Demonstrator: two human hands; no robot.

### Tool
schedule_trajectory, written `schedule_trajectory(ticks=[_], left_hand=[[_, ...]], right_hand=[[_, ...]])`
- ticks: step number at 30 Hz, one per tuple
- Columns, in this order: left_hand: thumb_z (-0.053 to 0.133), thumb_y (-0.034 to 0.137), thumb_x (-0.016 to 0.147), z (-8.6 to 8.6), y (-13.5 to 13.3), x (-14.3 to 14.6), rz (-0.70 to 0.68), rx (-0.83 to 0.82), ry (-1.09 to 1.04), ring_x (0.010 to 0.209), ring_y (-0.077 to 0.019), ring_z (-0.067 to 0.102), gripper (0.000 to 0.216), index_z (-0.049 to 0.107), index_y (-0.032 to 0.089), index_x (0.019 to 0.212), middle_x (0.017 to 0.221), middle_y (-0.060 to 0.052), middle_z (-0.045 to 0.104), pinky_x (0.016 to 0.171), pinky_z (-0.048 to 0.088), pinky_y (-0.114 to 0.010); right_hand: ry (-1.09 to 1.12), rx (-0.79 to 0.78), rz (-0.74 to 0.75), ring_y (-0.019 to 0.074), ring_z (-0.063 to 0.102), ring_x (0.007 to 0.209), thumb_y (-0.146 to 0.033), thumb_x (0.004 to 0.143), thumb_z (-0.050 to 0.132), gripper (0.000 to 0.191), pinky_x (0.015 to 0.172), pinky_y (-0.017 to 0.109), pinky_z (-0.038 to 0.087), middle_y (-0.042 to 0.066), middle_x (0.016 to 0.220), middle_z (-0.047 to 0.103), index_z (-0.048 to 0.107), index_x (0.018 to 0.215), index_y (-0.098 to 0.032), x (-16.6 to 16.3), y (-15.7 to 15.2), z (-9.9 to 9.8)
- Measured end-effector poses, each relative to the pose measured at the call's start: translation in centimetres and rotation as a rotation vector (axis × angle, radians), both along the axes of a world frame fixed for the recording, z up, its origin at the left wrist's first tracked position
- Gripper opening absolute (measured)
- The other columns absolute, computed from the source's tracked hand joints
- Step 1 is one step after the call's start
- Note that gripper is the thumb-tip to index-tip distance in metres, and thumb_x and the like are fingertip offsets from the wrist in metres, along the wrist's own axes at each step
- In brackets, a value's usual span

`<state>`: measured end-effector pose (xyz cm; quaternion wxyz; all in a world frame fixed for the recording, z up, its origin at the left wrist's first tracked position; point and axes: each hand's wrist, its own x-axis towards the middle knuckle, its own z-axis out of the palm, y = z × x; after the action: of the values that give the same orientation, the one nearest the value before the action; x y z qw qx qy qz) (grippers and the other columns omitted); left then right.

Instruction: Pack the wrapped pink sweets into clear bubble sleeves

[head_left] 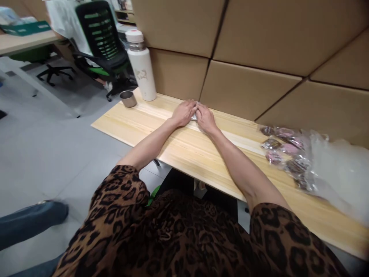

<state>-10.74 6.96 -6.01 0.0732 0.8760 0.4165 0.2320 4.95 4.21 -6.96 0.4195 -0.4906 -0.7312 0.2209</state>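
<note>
Both hands meet at the back of the wooden table (138,125), close to the cardboard boxes. Between and under them shows a bit of a small, shiny, silvery-clear packet (194,117); most of it is hidden. My left hand (185,113) covers its left side, fingers bent over it. From the right, my right hand (205,116) presses on the same packet, its fingertips nearly touching the left ones. What the packet contains cannot be made out.
On the left stand a tall white flask (143,73) and a small metal cup (128,99). To the right lie several wrapped pink and brown pieces (284,148) beside a translucent plastic bag (340,173). Stacked cardboard boxes (253,34) line the back. A seated person and an office chair (99,38) are beyond.
</note>
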Motion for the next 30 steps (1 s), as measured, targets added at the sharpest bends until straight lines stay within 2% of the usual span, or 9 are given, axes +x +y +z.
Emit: schedule_trajectory(ticks=[2, 7, 11, 15, 19, 21, 23, 26, 30], left_hand=[[0.037, 0.030, 0.105, 0.3, -0.1, -0.3, -0.033, 0.009, 0.094, 0.156, -0.0328, 0.045, 0.048, 0.066, 0.009, 0.138, 0.163, -0.023, 0.054, 0.133, 0.026, -0.052], [0.021, 0.041, 0.109, 1.1, 0.6, -0.4, 0.090, -0.025, 0.176, 0.159, -0.0337, 0.040, 0.066, 0.047, 0.009, 0.161, 0.168, -0.022, 0.047, 0.133, 0.026, -0.051], [0.022, 0.048, 0.108, 1.7, 0.8, -0.3, 0.158, -0.065, 0.210, 0.154, -0.0361, 0.044, 0.068, 0.047, 0.017, 0.164, 0.165, -0.021, 0.047, 0.129, 0.031, -0.054], [0.025, 0.055, 0.107, 2.0, 0.3, -0.1, 0.250, -0.002, 0.251, 0.153, -0.0433, 0.041, 0.068, 0.052, 0.024, 0.161, 0.162, -0.020, 0.047, 0.130, 0.018, -0.065], [0.024, 0.051, 0.107, 2.0, -0.1, 0.2, 0.238, -0.011, 0.243, 0.150, -0.0448, 0.045, 0.070, 0.043, 0.018, 0.165, 0.158, -0.024, 0.051, 0.125, 0.026, -0.065], [0.025, 0.050, 0.106, 2.0, -0.3, 0.4, 0.243, -0.027, 0.198, 0.149, -0.0442, 0.047, 0.071, 0.039, 0.014, 0.165, 0.157, -0.026, 0.053, 0.124, 0.030, -0.065], [0.027, 0.051, 0.105, 2.0, -0.4, 0.5, 0.261, -0.029, 0.162, 0.148, -0.0433, 0.048, 0.069, 0.045, 0.012, 0.159, 0.155, -0.026, 0.056, 0.126, 0.027, -0.065], [0.030, 0.051, 0.105, 2.1, -0.9, 0.6, 0.287, -0.006, 0.140, 0.150, -0.0416, 0.047, 0.063, 0.056, 0.013, 0.148, 0.154, -0.025, 0.058, 0.130, 0.020, -0.067], [0.032, 0.053, 0.104, 2.7, -1.5, 0.4, 0.273, 0.025, 0.082, 0.156, -0.0405, 0.040, 0.058, 0.060, 0.019, 0.144, 0.167, -0.020, 0.047, 0.131, 0.014, -0.073]], right_hand=[[0.060, -0.078, -0.007, 0.0205, 0.061, 0.140, -0.020, 0.100, 0.056, 0.028, 0.130, 0.039, 0.039, 0.003, 0.145, 0.071, 0.074, 0.122, -0.022, 0.2, -0.3, 0.8], [0.146, -0.176, -0.168, 0.0081, 0.064, 0.128, -0.016, 0.102, 0.055, 0.025, 0.121, 0.024, 0.045, -0.005, 0.140, 0.073, 0.067, 0.124, -0.020, 0.1, -1.7, 2.6], [0.106, -0.155, -0.201, 0.0064, 0.058, 0.134, -0.010, 0.098, 0.057, 0.023, 0.125, 0.023, 0.040, -0.007, 0.141, 0.071, 0.066, 0.113, -0.025, -0.5, -4.0, 4.2], [0.049, -0.089, -0.108, 0.0079, 0.056, 0.139, -0.009, 0.096, 0.060, 0.030, 0.128, 0.027, 0.040, -0.008, 0.146, 0.067, 0.067, 0.116, -0.030, 1.3, -8.3, 6.1], [-0.053, 0.028, -0.157, 0.0216, 0.053, 0.147, -0.022, 0.098, 0.064, 0.030, 0.134, 0.043, 0.036, 0.005, 0.152, 0.063, 0.069, 0.127, -0.025, 8.4, -13.8, 7.3], [-0.154, 0.124, -0.297, 0.0289, 0.051, 0.149, -0.032, 0.098, 0.063, 0.037, 0.134, 0.053, 0.032, 0.010, 0.153, 0.062, 0.067, 0.134, -0.024, 13.5, -16.5, 7.1], [-0.240, 0.150, -0.482, 0.0321, 0.051, 0.147, -0.042, 0.098, 0.062, 0.042, 0.132, 0.059, 0.032, 0.012, 0.151, 0.062, 0.065, 0.136, -0.025, 18.7, -19.1, 6.5], [-0.361, 0.108, -0.765, 0.0341, 0.053, 0.143, -0.055, 0.098, 0.055, 0.054, 0.126, 0.063, 0.036, 0.017, 0.147, 0.063, 0.063, 0.137, -0.019, 25.4, -22.8, 5.0], [-0.443, 0.031, -0.910, 0.0351, 0.056, 0.141, -0.057, 0.098, 0.054, 0.055, 0.120, 0.055, 0.043, 0.027, 0.143, 0.065, 0.065, 0.133, -0.016, 30.3, -26.6, 3.2]])
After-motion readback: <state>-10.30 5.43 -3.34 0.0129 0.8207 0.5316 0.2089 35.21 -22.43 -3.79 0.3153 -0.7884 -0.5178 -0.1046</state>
